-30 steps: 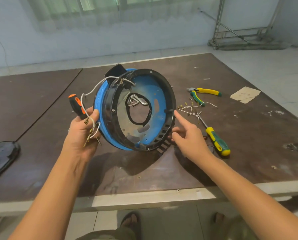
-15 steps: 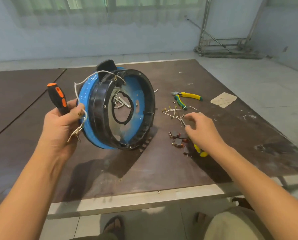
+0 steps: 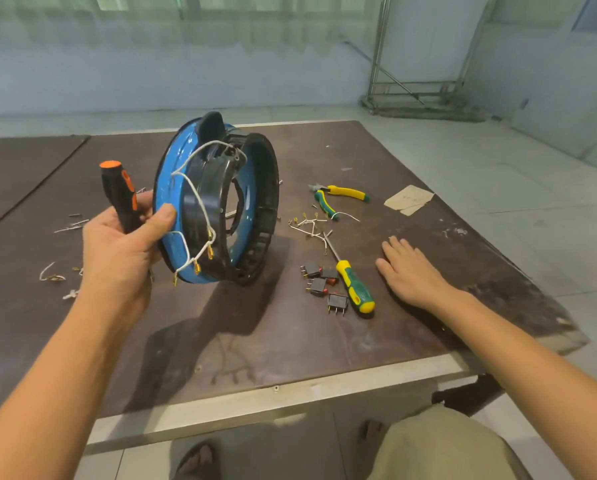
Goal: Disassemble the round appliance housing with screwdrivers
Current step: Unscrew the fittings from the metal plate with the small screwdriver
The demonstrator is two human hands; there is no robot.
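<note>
Head view, left to right: short wire scraps [image 3: 52,276] lie on the brown worktop [image 3: 255,341] near its left side. The left hand [image 3: 123,244] is closed around two things at once. An orange-and-black screwdriver [image 3: 118,195] stands handle-up in its palm, and the thumb presses on the blue rim of the round housing [image 3: 217,202]. The housing is held up on edge over the middle of the worktop, its black inner ring facing right. Whether its lower edge touches the surface cannot be told. White wires [image 3: 193,195] with brass terminals loop across its near side and dangle below the thumb. Right of it lie loose wire ends [image 3: 307,225], four small black switches [image 3: 321,282], a green-and-yellow screwdriver [image 3: 354,285], and farther back a pair of pliers [image 3: 338,197]. The right hand [image 3: 411,271] rests palm down just beside that screwdriver, fingers straight, holding nothing. A cardboard scrap [image 3: 409,199] sits beyond it.
</note>
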